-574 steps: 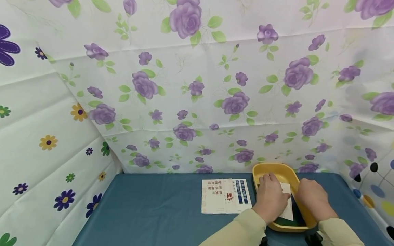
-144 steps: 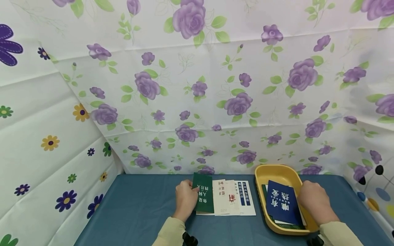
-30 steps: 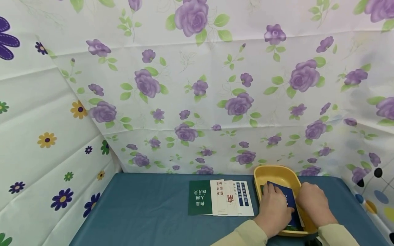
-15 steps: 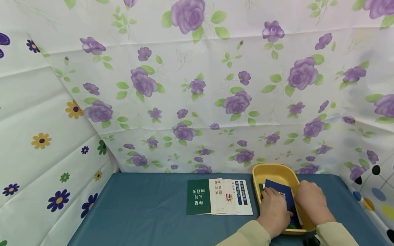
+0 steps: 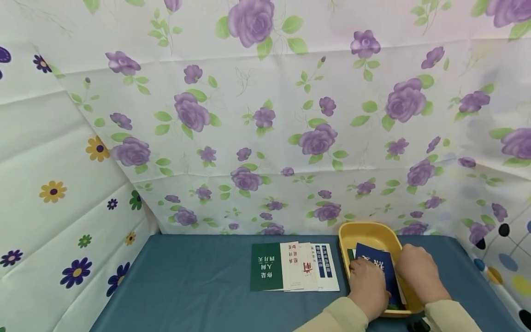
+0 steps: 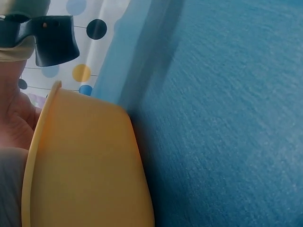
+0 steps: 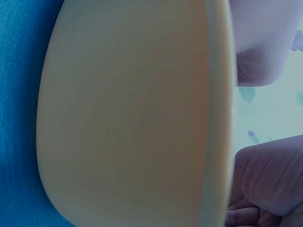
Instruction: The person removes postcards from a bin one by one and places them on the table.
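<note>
In the head view my left hand (image 5: 369, 287) lies over a dark blue booklet (image 5: 387, 272) with white characters, inside a yellow plastic basin (image 5: 370, 227). Its fingers bend toward the booklet's left edge and the thumb is near the right side. The fingertips are hidden, so whether they pinch it is unclear. A green booklet corner (image 5: 351, 253) peeks out under the blue one. On the basin's right rim my right hand (image 5: 421, 273) is curled and grips it. Both wrist views mostly show the basin's outer wall (image 6: 90, 161), with parts of hands beyond the rim.
Left of the basin lies an overlapping row: a green booklet (image 5: 266, 267), cream booklets (image 5: 295, 269) and a white one with blue bands (image 5: 327, 272). They rest on a blue-green tablecloth (image 5: 195, 281). Floral sheets (image 5: 282, 193) rise behind and beside the table.
Several seconds ago my left hand was at the green booklet on the table; then it came over the basin. Within the last second it slid down the blue booklet, baring more characters. The right hand stays on the rim.
</note>
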### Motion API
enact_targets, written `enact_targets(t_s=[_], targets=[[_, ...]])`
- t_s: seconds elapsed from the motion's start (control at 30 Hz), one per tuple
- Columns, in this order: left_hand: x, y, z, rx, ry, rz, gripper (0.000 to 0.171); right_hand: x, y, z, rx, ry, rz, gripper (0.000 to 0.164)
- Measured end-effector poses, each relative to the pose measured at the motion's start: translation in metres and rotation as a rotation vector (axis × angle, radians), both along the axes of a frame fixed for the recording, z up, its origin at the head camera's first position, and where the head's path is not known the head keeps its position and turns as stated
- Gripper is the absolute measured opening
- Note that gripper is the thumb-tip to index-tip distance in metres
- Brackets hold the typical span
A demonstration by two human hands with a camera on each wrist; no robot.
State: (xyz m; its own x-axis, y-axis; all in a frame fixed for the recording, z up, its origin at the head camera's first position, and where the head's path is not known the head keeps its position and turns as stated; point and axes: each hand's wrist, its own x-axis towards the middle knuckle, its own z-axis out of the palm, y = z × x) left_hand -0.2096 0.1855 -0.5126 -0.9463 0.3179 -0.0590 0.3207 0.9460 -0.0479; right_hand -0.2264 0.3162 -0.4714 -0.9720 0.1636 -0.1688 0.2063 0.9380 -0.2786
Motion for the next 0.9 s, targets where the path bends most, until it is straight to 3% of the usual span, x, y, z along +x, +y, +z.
enact_targets(t_s=[0.2,0.5,0.73,0.9], targets=[[0.0,-0.003,-0.001,0.012,0.058,-0.007,0.083,0.0,-0.002,0.001,0.005,0.014,0.001,0.009],[0.001,-0.001,0.004,0.094,0.173,0.042,0.069,-0.001,-0.002,0.001,-0.004,0.011,-0.007,0.019],[0.004,-0.009,0.007,0.085,0.214,0.004,0.06,0.0,-0.002,-0.002,0.024,0.004,0.005,0.014],[0.006,-0.017,0.008,0.197,0.228,-0.013,0.048,-0.002,-0.003,-0.002,0.038,0.009,0.0,0.015]])
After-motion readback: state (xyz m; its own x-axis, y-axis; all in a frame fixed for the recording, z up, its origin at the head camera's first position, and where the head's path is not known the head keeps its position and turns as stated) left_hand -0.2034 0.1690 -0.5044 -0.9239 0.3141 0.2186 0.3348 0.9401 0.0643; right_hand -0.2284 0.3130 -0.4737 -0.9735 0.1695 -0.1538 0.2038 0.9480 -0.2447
